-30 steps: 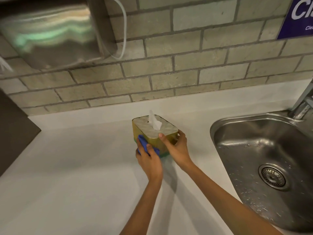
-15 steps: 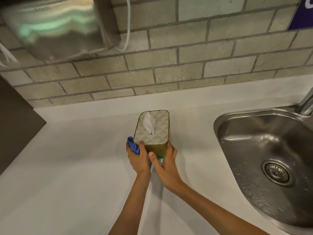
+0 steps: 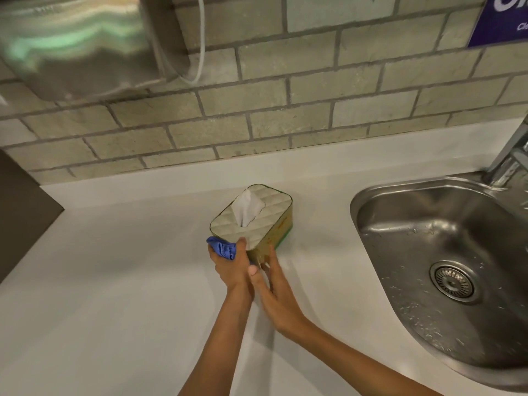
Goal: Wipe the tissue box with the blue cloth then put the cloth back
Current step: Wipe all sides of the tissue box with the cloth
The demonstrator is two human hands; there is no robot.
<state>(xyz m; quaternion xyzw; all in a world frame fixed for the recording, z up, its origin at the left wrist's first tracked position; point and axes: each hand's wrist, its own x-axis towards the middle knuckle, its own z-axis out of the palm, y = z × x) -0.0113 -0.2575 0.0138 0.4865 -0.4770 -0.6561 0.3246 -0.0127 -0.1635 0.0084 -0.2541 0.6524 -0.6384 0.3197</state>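
The tissue box (image 3: 265, 210) stands on the white counter (image 3: 114, 281), yellow-green with a quilted cream top and a white tissue sticking out. It lies turned at an angle, its near corner toward me. My left hand (image 3: 231, 267) presses the bunched blue cloth (image 3: 223, 248) against the box's near left end. My right hand (image 3: 274, 290) touches the near right side of the box with its fingers spread, steadying it.
A steel sink (image 3: 445, 264) with a wet basin and a drain lies to the right, its tap (image 3: 511, 155) at the far right. A brick-tile wall (image 3: 285, 110) runs behind. A metal dispenser (image 3: 80, 41) hangs at the upper left. A dark panel (image 3: 23, 218) borders the left.
The box has been rotated clockwise, its far end now pointing right. My left hand with the cloth stayed at the box's near left end, and my right hand slid to its near right side.
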